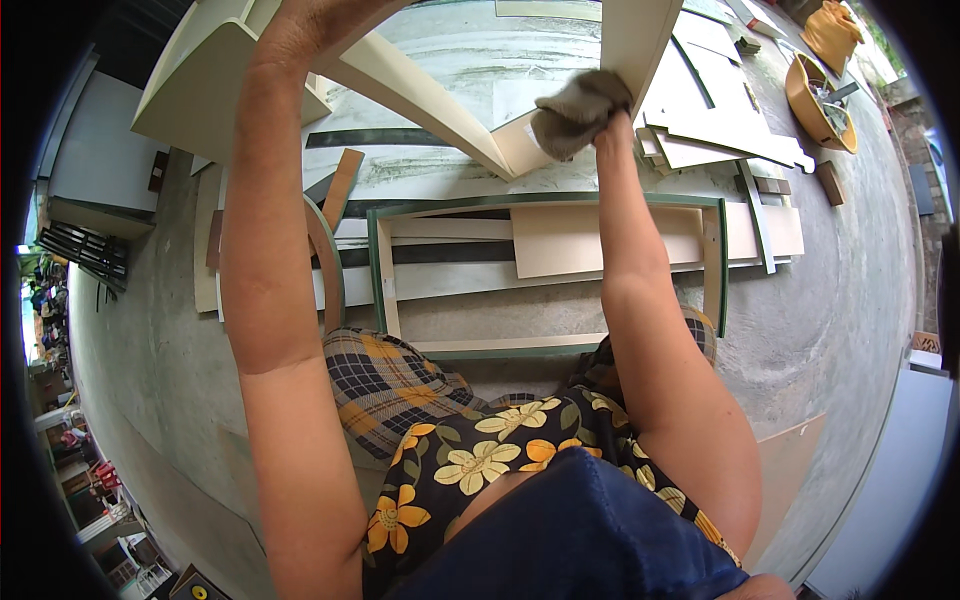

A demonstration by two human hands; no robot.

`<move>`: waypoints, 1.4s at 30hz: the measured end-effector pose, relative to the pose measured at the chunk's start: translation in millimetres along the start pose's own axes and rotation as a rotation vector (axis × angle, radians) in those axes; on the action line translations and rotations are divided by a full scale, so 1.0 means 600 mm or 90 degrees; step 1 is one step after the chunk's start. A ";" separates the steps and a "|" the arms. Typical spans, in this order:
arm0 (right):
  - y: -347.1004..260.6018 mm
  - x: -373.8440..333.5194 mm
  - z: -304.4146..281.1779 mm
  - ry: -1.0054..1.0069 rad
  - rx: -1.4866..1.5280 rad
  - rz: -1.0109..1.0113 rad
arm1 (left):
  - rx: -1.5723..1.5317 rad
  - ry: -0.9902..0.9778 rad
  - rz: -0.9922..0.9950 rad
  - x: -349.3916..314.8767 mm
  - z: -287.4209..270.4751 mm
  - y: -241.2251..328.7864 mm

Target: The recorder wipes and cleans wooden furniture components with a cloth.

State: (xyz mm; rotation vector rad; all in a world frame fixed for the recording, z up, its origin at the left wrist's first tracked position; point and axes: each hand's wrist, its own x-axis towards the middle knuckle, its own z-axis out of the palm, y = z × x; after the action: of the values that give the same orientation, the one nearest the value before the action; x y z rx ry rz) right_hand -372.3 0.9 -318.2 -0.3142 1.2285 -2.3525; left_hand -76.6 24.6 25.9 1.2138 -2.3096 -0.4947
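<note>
My right hand (618,118) is closed on a grey-brown rag (575,112), pressed near the inner corner of a cream board frame (425,100). The cloth hides most of the fingers, and the area is slightly blurred. At the top left, my left hand (335,22) reaches over the same cream piece; the upper edge of the picture cuts off its fingers. A second, rectangular frame with dark green edges (545,349) lies between my knees and the cream piece.
Cream and white boards (710,130) lie stacked at the right, with dark strips among them. A curved wooden piece (328,265) stands by my left knee. Farther right on the concrete floor sits a yellow tub (815,105) of loose items, beside an orange sack (832,38).
</note>
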 end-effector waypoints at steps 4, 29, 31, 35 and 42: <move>0.014 -0.072 -0.022 0.226 -0.010 0.148 | 0.054 0.035 -0.006 0.023 0.001 -0.066; 0.086 0.003 0.064 0.009 0.043 0.094 | -0.513 -0.218 0.327 0.021 -0.049 -0.135; 0.110 -0.005 0.034 0.120 0.096 0.138 | 0.106 0.055 -0.017 0.017 0.009 -0.079; 0.141 0.048 -0.025 0.072 0.151 0.195 | 0.060 0.046 -0.026 0.014 0.003 -0.046; 0.145 0.052 -0.043 0.012 0.090 0.405 | 0.051 0.038 0.009 0.021 0.014 -0.021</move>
State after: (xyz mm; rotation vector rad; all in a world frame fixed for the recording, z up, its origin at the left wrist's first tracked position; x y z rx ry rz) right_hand -384.1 -39.0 -404.8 0.1345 0.9760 -1.8707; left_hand -79.1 8.0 15.9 1.2318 -2.3051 -0.3597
